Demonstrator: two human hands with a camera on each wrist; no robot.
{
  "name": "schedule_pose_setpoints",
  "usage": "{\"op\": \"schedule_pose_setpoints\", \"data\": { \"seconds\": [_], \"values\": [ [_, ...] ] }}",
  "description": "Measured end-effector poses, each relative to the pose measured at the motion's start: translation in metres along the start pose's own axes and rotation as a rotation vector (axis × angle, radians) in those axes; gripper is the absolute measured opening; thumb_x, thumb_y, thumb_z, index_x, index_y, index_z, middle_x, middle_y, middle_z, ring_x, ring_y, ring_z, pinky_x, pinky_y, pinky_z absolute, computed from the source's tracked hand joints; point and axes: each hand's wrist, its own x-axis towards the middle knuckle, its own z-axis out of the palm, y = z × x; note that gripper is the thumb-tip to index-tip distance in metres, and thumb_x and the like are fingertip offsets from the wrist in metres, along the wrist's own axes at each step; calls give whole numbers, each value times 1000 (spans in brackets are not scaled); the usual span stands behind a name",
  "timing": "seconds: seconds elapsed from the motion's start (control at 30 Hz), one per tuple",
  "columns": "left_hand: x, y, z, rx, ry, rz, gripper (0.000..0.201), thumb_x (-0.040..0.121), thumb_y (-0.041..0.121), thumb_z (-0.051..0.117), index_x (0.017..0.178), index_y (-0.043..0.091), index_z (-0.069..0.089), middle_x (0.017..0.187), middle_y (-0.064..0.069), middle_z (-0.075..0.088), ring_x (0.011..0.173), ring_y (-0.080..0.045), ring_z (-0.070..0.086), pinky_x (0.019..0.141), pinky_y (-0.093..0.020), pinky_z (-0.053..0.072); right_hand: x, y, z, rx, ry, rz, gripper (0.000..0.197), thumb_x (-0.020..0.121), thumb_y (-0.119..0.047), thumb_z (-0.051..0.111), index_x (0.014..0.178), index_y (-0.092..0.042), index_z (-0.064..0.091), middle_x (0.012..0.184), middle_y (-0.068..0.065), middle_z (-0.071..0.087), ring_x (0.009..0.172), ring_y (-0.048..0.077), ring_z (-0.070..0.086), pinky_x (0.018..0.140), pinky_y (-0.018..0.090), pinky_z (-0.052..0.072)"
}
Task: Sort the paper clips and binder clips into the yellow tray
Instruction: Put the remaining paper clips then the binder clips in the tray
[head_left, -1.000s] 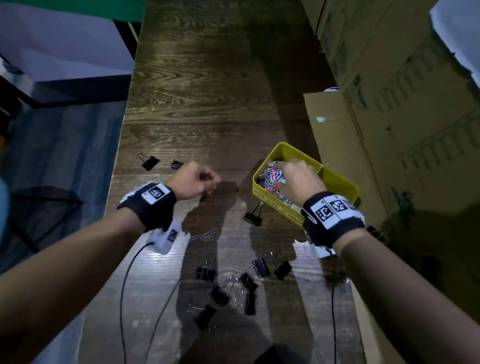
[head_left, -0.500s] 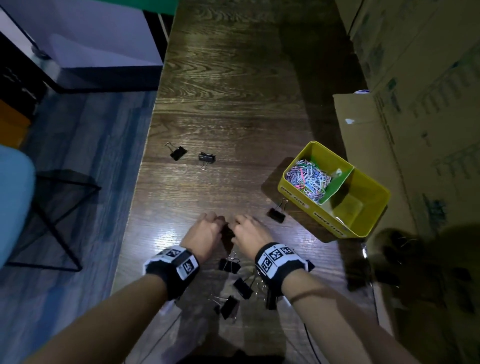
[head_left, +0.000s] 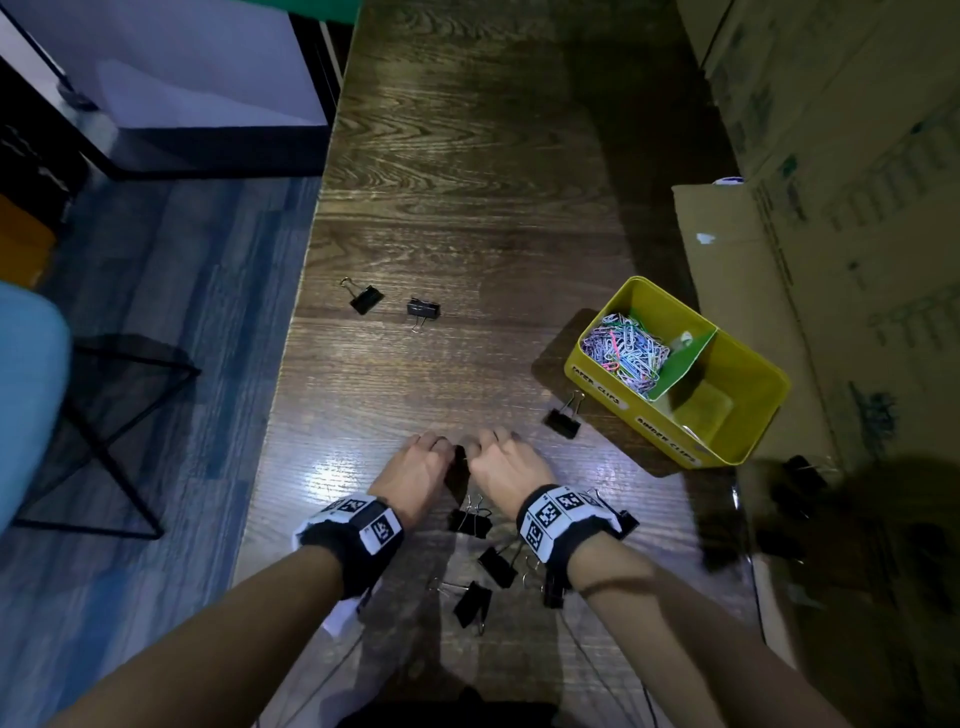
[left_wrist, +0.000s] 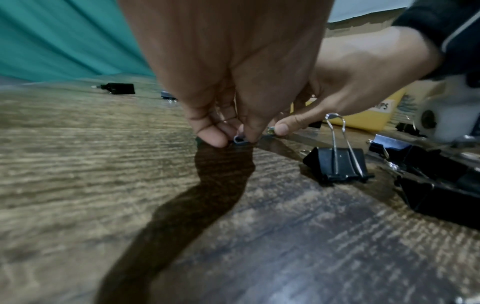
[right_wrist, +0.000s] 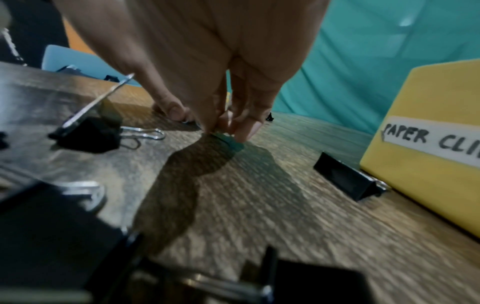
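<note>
The yellow tray stands at the right; its left compartment holds a heap of coloured paper clips, behind a green divider. My left hand and right hand meet knuckle to knuckle on the table, left of the tray. In the left wrist view the left hand pinches a small bluish paper clip against the wood. Beside it, the right hand pinches a small shiny clip. The right wrist view shows the right hand with its fingertips down on the table.
Black binder clips lie scattered: two far left, one by the tray's corner, several between my wrists. Cardboard boxes wall the right side. The table's left edge drops to the floor.
One second ago the right hand was in the tray's paper clip compartment and the left hung further out. Both have come together low on the table; since half a second ago they have hardly moved.
</note>
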Motion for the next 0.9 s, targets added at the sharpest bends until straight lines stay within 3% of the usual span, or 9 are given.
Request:
{"op": "schedule_pose_setpoints", "data": {
  "seconds": [0.1, 0.2, 0.27, 0.37, 0.47, 0.53, 0.67, 0.77, 0.9],
  "values": [
    [-1, 3, -10, -78, -27, 24, 18, 90, 3, 48, 103, 4, 61, 107, -12, 58, 101, -25, 53, 87, -28, 37, -1, 2, 3, 52, 27, 64, 35, 87, 6, 41, 122, 5, 45, 122, 23, 44, 113, 39, 45, 93, 46, 42],
    [9, -1, -22, -270, -79, -82, 10, 90, 11, 54, 91, 13, 64, 95, -8, 66, 87, -20, 59, 77, -26, 44, -5, 10, 5, 249, 58, 184, 41, 86, 12, 42, 126, 3, 44, 127, 23, 48, 117, 36, 48, 99, 40, 42],
    [20, -1, -32, -434, -141, -132, 9, 90, 10, 55, 85, 15, 61, 82, -4, 65, 73, -17, 60, 65, -23, 47, -11, 21, 1, 497, 125, 289, 37, 90, 10, 41, 124, 0, 49, 126, 21, 54, 111, 34, 55, 91, 34, 45],
    [38, 14, -55, -682, -171, -154, 14, 90, 5, 54, 80, 14, 57, 65, 0, 57, 55, -11, 53, 49, -22, 42, -26, 43, -13, 703, 295, 354, 25, 96, -3, 43, 115, -4, 60, 113, 17, 61, 100, 29, 59, 82, 28, 44],
    [61, 41, -81, -763, -113, -96, 7, 88, 4, 58, 87, 10, 60, 68, -4, 59, 54, -7, 55, 51, -23, 44, -44, 67, -30, 790, 492, 378, 23, 94, -7, 49, 113, -9, 63, 107, 13, 64, 96, 26, 60, 86, 35, 48],
    [80, 63, -95, -787, -48, -23, 6, 87, 2, 60, 90, 7, 62, 67, -8, 59, 47, 0, 53, 49, -16, 45, -53, 86, -43, 792, 619, 417, 24, 93, -11, 52, 113, -11, 65, 109, 10, 67, 97, 24, 62, 89, 38, 49],
    [117, 110, -116, -801, 32, 95, 13, 86, 1, 61, 80, 12, 62, 59, -6, 57, 41, -3, 50, 43, -20, 45, -62, 126, -72, 702, 785, 489, 22, 92, -17, 56, 110, -10, 68, 106, 11, 69, 96, 23, 64, 92, 35, 48],
    [140, 139, -122, -702, 82, 117, 14, 84, 5, 64, 79, 18, 64, 62, 0, 60, 49, -8, 54, 50, -24, 48, -60, 150, -85, 650, 797, 525, 22, 91, -18, 57, 108, -11, 69, 103, 12, 71, 95, 26, 65, 90, 37, 49],
    [153, 159, -122, -513, 71, 91, 17, 84, 15, 65, 101, 17, 69, 84, 3, 67, 79, -12, 63, 74, -24, 50, -55, 171, -89, 661, 626, 604, 24, 91, -16, 56, 112, -13, 68, 102, 16, 70, 96, 31, 64, 89, 39, 52]
  ]
}}
